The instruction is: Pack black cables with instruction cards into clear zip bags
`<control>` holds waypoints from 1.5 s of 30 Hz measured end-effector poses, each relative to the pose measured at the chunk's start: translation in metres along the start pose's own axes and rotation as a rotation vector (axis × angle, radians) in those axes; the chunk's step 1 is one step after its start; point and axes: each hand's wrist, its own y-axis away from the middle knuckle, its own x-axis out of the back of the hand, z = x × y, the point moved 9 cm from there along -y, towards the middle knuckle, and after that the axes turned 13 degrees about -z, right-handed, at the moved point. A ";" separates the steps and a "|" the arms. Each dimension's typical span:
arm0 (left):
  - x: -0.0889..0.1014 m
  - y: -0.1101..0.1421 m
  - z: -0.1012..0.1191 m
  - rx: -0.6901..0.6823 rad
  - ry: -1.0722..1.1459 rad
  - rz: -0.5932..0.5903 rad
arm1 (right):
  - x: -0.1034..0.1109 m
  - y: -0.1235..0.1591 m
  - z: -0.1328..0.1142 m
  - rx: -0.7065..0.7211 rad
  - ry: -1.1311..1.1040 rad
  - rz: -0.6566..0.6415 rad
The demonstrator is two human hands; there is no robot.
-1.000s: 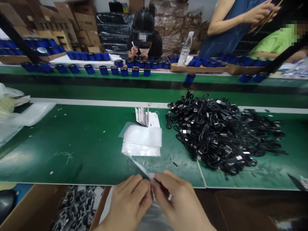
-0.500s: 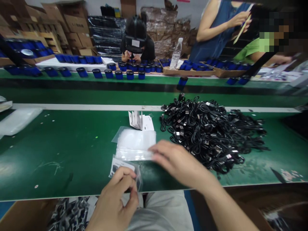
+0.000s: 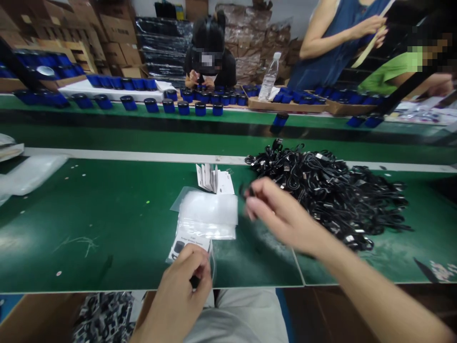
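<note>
My left hand (image 3: 183, 288) is closed on a small clear plastic bag with a printed card (image 3: 189, 244) inside, held low over the front of the table. The card shows a dark device and a few lines of print. My right hand (image 3: 276, 209), slightly blurred, pinches a black cable (image 3: 247, 191) at the left edge of a big pile of black USB cables (image 3: 321, 190). Between the hands lies a stack of clear zip bags (image 3: 209, 209), partly under the held bag. Behind that stack stands a folded bunch of white paper leaflets (image 3: 207, 178).
A box of bagged small parts (image 3: 107, 317) sits below the table edge at left. Plastic bags (image 3: 34, 176) lie on the green table (image 3: 117, 209) at left. Across the line stand blue jars (image 3: 200, 109), a water bottle (image 3: 270, 76) and several people.
My right hand left the bag, passed over the zip-bag stack, and now has a black cable at the pile. My left hand kept the bag, turning its printed card into view.
</note>
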 end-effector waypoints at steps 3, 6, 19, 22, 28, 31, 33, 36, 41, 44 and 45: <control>-0.001 0.003 -0.002 -0.023 0.025 0.004 | -0.061 0.030 -0.038 0.031 -0.509 -0.229; 0.000 0.009 -0.007 -0.009 -0.001 0.056 | -0.092 0.038 -0.043 -0.063 -0.577 -0.185; 0.003 0.038 0.006 -0.035 -0.042 0.265 | -0.115 0.038 -0.041 0.067 -1.195 -0.358; 0.002 0.039 0.010 -0.067 -0.041 0.268 | -0.117 0.038 -0.044 0.115 -1.289 -0.352; 0.004 0.040 0.014 -0.098 -0.050 0.287 | -0.126 0.039 -0.015 -0.309 -1.133 -0.013; 0.008 0.042 0.019 -0.147 -0.078 0.305 | -0.117 0.036 -0.031 -0.169 -0.946 -0.018; 0.008 0.043 0.023 -0.172 -0.087 0.326 | -0.108 0.036 -0.038 -0.098 -0.791 0.034; 0.006 0.044 0.029 -0.199 -0.091 0.348 | -0.093 0.043 -0.031 -0.198 -0.571 0.276; 0.005 0.047 0.039 -0.244 -0.201 0.321 | -0.099 0.046 -0.010 -0.413 -0.672 0.276; 0.012 0.041 0.032 -0.181 -0.184 0.228 | -0.112 0.032 -0.027 -0.208 -0.848 -0.052; 0.016 0.037 0.023 -0.110 -0.122 0.192 | -0.110 0.031 -0.032 -0.149 -0.845 -0.090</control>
